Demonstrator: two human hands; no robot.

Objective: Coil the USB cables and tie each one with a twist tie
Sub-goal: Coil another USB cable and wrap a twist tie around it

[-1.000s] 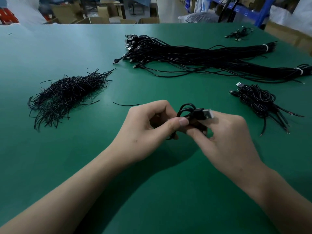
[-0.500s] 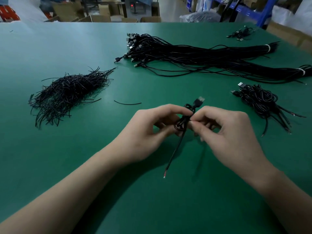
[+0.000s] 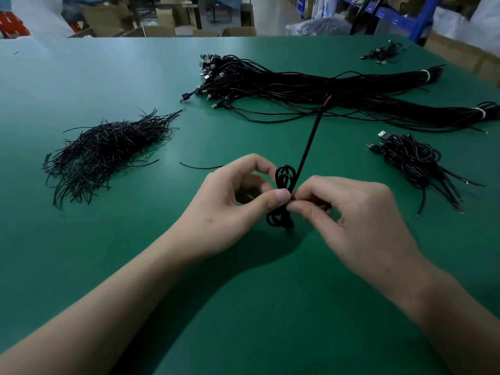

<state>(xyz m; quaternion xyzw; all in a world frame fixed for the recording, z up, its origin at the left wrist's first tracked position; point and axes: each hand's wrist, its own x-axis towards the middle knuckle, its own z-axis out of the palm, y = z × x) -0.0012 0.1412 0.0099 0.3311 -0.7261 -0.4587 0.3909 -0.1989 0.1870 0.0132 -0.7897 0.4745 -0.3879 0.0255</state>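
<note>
On the flat green surface (image 3: 81, 253), at frame centre, the left hand (image 3: 230, 209) and right hand (image 3: 351, 212) met, both pinching the waist of a small coiled black USB cable (image 3: 285, 177). A loosened pinch could let the loops spring open. Its loose tail (image 3: 311, 136), earlier hanging down, pointed up.

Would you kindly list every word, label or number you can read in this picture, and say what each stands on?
Nothing here reads clearly.
Blue shelf frame: small white marks, too blurred to read.
Red object, far left: pale marks, too blurred to read.
Cardboard boxes, coiled cable, twist ties: no print visible.
</note>
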